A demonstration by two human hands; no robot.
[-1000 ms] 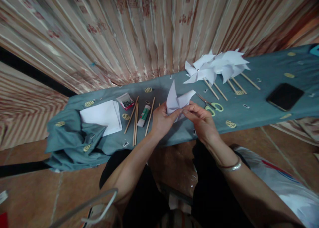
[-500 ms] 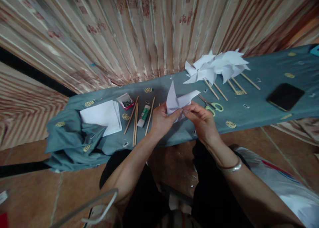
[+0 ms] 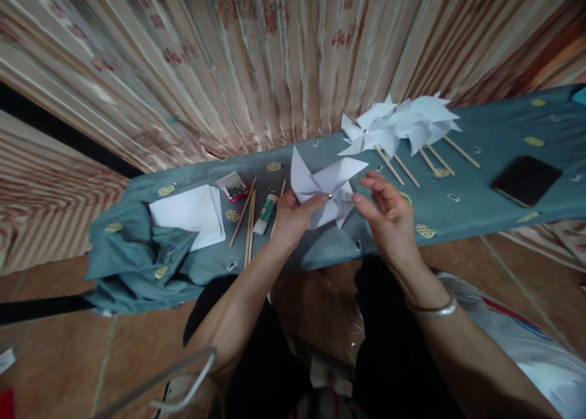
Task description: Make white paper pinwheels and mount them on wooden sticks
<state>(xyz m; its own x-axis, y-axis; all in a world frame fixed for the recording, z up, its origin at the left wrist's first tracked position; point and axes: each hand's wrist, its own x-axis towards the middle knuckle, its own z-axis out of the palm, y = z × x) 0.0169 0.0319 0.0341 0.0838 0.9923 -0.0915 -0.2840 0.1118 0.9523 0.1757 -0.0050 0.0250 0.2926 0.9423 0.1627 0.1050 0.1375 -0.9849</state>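
My left hand (image 3: pixel 293 218) pinches a white paper pinwheel (image 3: pixel 332 176), its thumb beside a small shiny pin head at the centre. The blades fan out above the table, and no stick shows on it. At its right edge is my right hand (image 3: pixel 388 214), thumb and fingers apart, the thumb tip close to one blade; whether they touch I cannot tell. Partly behind that hand lies a pair of scissors, with only a bit of green handle (image 3: pixel 406 198) showing. A glue stick (image 3: pixel 265 214) and several wooden sticks (image 3: pixel 249 224) lie left of my left hand.
Finished pinwheels (image 3: pixel 373 126) on sticks lie overlapped at the back right of the cloth-covered table (image 3: pixel 315 248). A dark phone (image 3: pixel 526 180) is farther right. To the left are a stack of white paper (image 3: pixel 187 214) and a small box of pins (image 3: pixel 233 187). A curtain (image 3: pixel 274 71) hangs behind.
My right hand has let go of the pinwheel's centre and moved right, its fingers spreading. The pinwheel has opened to view, with the pin head now showing. My left hand still holds it.
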